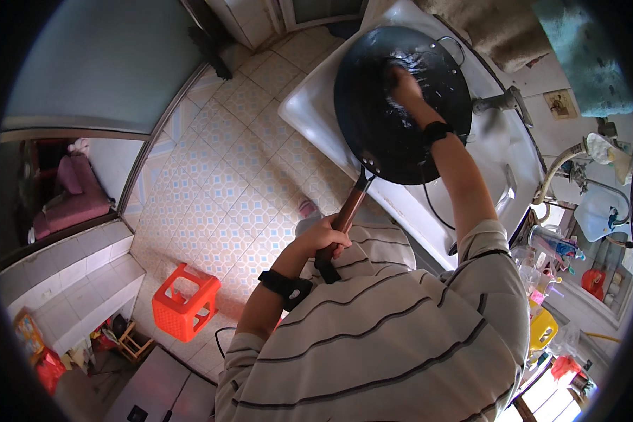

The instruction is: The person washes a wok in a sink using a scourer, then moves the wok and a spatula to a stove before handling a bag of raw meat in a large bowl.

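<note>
A large dark wok (369, 132) with a wet, shiny inside rests over a white sink (311, 111). My left hand (333, 236) is closed around its brown wooden handle (349, 207), which points towards my body. Inside the wok, my right hand (405, 87) reaches down to the wet surface. It is blurred, and something dark shows at its fingers; I cannot tell what that is. A metal loop handle (456, 47) sits on the wok's far rim. Beside the wok's right edge is a metal faucet (498, 103).
An orange plastic stool (184, 303) stands on the tiled floor at the left. Cups, bottles and a yellow plastic container (542, 327) crowd the right side. Towels (585, 58) hang at the upper right. Tiled steps (79, 279) lie at the left, and a thin black cable (432, 205) hangs by my right forearm.
</note>
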{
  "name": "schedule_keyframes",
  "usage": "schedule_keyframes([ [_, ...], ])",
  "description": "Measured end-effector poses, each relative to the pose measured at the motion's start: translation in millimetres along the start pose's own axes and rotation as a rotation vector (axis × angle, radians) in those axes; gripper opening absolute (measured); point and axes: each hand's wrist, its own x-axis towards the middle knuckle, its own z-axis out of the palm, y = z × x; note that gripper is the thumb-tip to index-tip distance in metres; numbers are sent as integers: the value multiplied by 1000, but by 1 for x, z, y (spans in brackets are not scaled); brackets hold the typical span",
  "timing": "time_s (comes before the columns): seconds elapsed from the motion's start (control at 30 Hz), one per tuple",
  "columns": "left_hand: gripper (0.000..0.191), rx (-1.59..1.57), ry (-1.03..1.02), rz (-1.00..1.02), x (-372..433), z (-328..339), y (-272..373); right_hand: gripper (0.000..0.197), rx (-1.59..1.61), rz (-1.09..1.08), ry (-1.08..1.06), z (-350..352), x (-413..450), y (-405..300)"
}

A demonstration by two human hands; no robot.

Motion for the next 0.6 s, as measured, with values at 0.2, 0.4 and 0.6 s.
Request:
schedule_keyframes([
  [0.2,26,-27,-5,-4,0,-6,-6,28,210,-337,-485,12,-108,-16],
  [0.4,29,-54,-38,-5,0,-8,-1,35,-370,28,-237,-35,-51,48],
  [0.6,28,-64,-42,-37,-2,-7,2,37,282,-56,158,25,-12,-38],
])
